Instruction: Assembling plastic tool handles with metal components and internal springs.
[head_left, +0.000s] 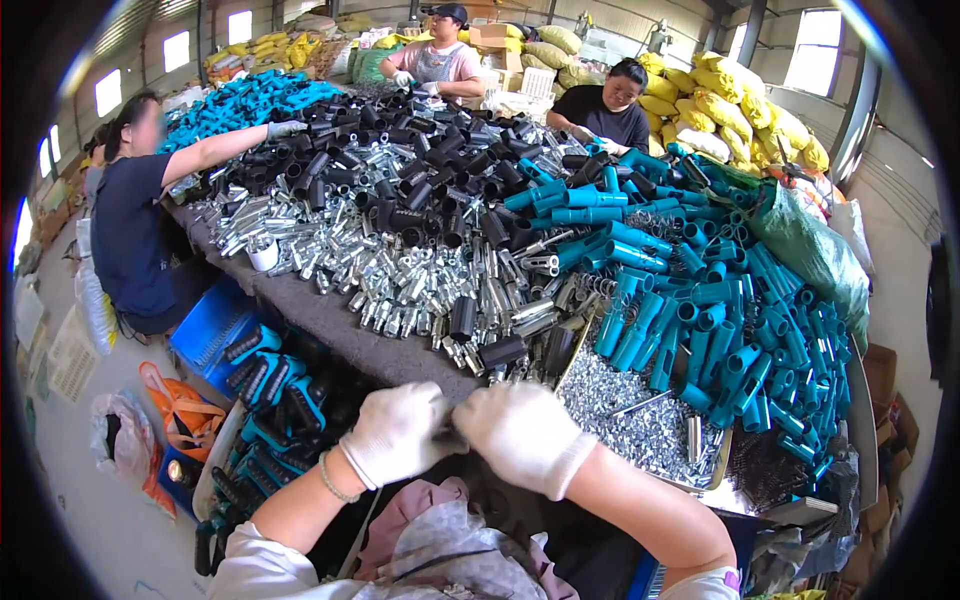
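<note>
Both gloved hands meet at the near edge of the surface [330, 330]. The left hand [397, 432] and right hand [522, 433] are each closed in a pressed-together grip on one small part between them; the part itself is hidden by the gloves. Just beyond lie a tray of small metal bits [640, 415], black sleeves [500, 350], silver fittings [400, 270] and teal tubes [740, 330]. Risk: the piled tubes look loose and could slide into the tray if nudged.

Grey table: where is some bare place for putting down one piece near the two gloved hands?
A bare strip of grey table runs along its near-left edge, between the silver fittings and the blue crate. Beyond that strip, parts cover everything.
</note>
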